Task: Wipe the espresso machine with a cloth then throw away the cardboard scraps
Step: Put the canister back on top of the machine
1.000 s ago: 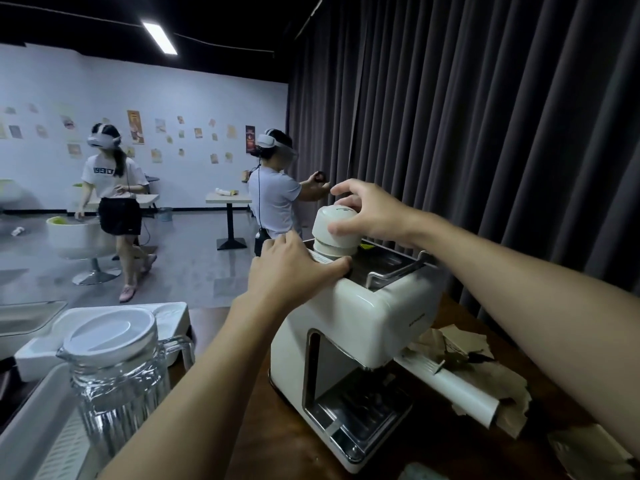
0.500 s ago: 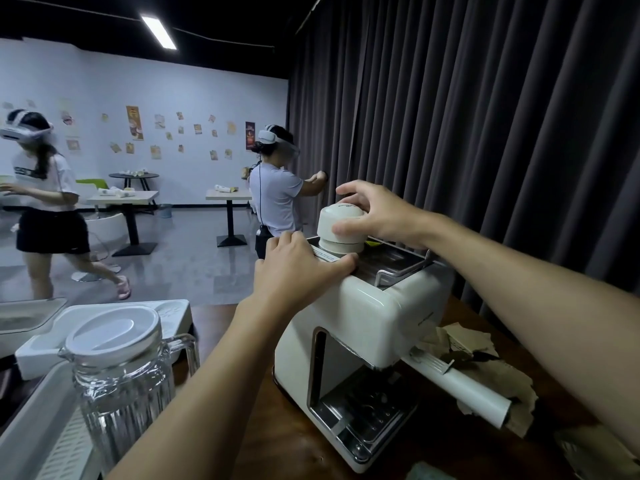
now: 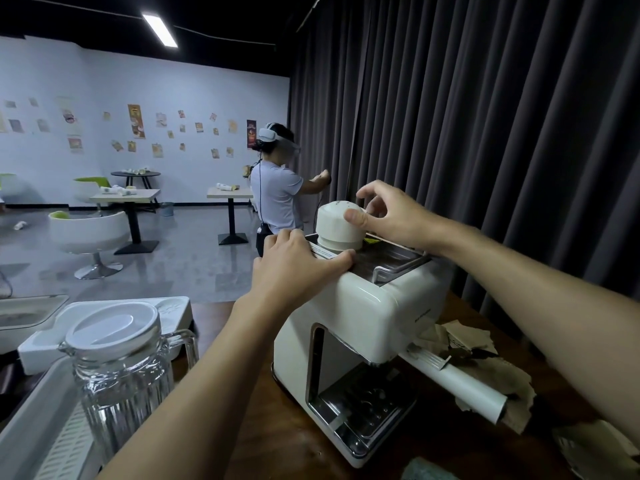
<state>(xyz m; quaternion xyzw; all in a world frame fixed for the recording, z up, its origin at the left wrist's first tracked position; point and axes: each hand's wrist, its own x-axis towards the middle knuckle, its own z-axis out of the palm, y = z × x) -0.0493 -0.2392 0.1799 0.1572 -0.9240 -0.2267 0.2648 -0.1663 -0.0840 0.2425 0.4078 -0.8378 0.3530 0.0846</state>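
Bare left hand [image 3: 294, 268], bare right hand [image 3: 391, 216], bare forearms

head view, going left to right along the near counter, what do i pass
glass pitcher → espresso machine → cardboard scraps
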